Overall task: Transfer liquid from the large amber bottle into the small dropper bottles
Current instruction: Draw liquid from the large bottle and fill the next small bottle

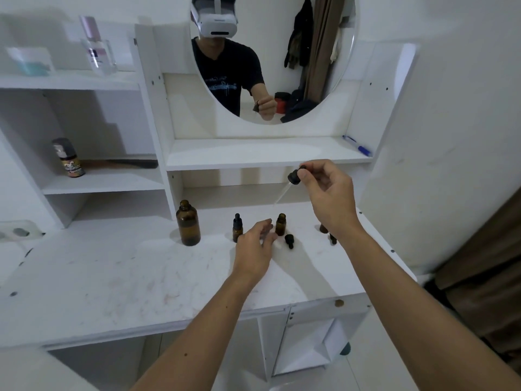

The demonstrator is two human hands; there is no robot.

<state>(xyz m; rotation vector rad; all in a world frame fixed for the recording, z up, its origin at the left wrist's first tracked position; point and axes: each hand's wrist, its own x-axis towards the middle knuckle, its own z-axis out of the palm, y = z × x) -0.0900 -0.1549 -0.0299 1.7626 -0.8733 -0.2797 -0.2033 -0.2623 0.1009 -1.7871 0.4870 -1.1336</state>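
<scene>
Amber glass first: the large amber bottle [188, 223] stands uncapped at the left of my worktop [112, 277], mouth clear so I can dip into it. Next along, one small dropper bottle [237, 227] is capped, probably waiting its turn. My left hand [255, 249] hovers low with fingers loosely spread, gripping nothing, near the open small bottle [280, 224], likely to steady it. A loose cap [289, 240] lies just beside that bottle. Further right, my right hand [328, 190] pinches the dropper [293, 179] by its bulb, glass tip angled down-left, raised above the bottles.
</scene>
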